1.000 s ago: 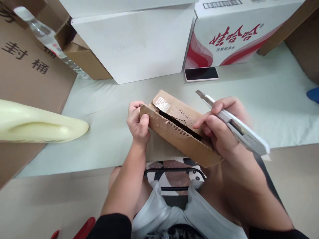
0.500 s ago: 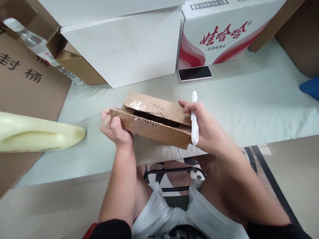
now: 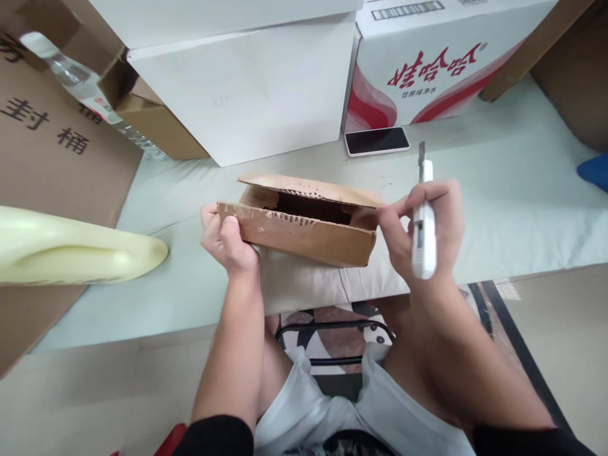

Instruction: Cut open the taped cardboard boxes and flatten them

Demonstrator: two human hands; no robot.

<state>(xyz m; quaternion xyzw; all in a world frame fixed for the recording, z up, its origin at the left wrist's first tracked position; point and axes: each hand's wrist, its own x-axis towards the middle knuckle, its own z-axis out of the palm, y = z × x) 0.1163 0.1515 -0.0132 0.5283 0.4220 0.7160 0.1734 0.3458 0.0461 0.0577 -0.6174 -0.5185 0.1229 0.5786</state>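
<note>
A small brown cardboard box (image 3: pixel 304 237) is held over the front of the covered table, its top slit open between two flaps with torn, ragged edges. My left hand (image 3: pixel 230 240) grips its left end, thumb on the near side and fingers behind. At the right end, the fingertips of my right hand (image 3: pixel 427 221) touch the raised far flap (image 3: pixel 313 185). A white utility knife (image 3: pixel 425 234) rests in that same hand, blade out and pointing away from me. The box's inside looks dark, and I cannot make out any contents.
A phone (image 3: pixel 377 141) lies before a white and red carton (image 3: pixel 422 76). Left of it stands a large white box (image 3: pixel 247 88). A plastic bottle (image 3: pixel 80 88) leans by brown cartons at far left. A pale yellow rounded object (image 3: pixel 80 247) juts in from the left.
My right hand has moved right, from the box's end to the flap's corner. The far flap is lifted and the gap is wider. The knife now shows more blade.
</note>
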